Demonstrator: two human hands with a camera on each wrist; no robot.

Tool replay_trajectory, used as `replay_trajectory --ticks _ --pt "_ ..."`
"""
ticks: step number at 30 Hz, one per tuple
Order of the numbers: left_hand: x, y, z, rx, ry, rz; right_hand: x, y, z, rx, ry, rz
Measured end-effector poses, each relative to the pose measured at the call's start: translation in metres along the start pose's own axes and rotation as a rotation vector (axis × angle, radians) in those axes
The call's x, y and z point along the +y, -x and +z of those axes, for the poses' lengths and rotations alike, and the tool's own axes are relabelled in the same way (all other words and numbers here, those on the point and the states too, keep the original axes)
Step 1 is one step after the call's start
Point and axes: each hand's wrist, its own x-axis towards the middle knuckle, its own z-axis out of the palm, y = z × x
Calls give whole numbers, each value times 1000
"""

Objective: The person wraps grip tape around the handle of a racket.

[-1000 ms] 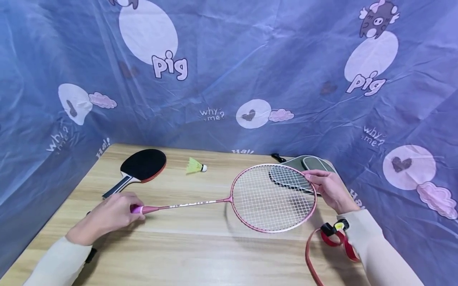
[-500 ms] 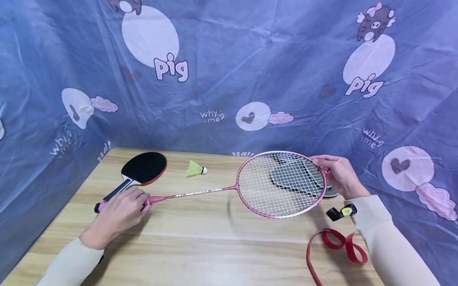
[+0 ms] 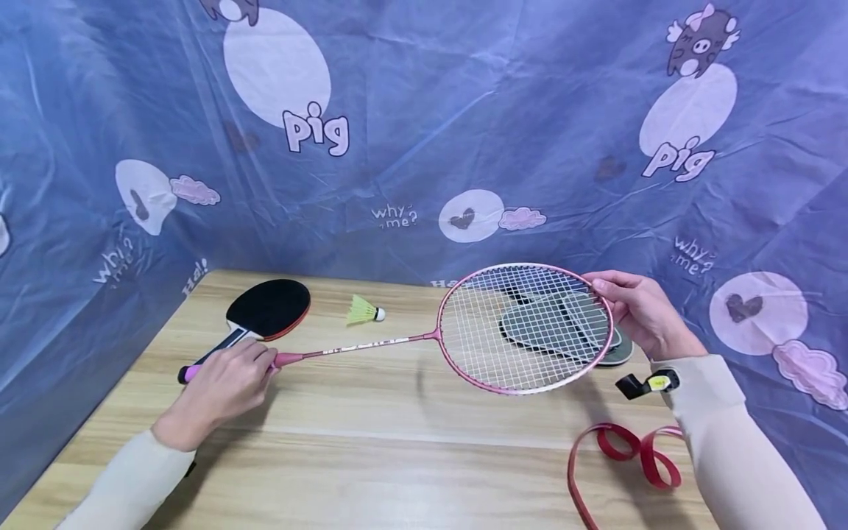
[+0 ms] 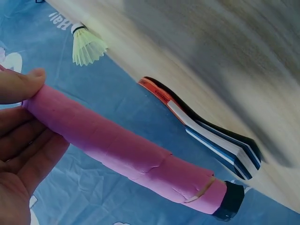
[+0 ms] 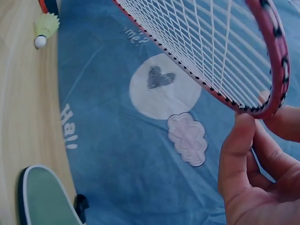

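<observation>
You have the racket (image 3: 364, 346) up off the worktop (image 3: 371, 456), held between both hands, so the pick-up looks done. Your left hand (image 3: 228, 383) grips the pink handle (image 4: 126, 145) at its shaft end; your right hand (image 5: 262, 164) pinches the rim (image 5: 281, 70) at the head's far end. The setting-down is not yet done. Nothing else is in your hands: the bat (image 3: 268, 308) lies near the back left corner, the shuttlecock (image 3: 363, 311) by the back edge, the case (image 5: 49, 199) near the back right corner, the red strap (image 3: 646, 464) towards the right edge.
</observation>
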Motion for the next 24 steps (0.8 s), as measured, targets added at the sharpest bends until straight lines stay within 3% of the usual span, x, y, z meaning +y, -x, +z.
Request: replay_trajectory --ticks 8,19,24 --pt "-3 0 4 42 38 -3 -15 6 1 -164 -150 -97" --pt "-3 -12 10 53 88 -2 -34 7 16 -278 -314 -304" --pt "-1 -17 13 53 92 -10 -39 7 22 -379 -541 -323"
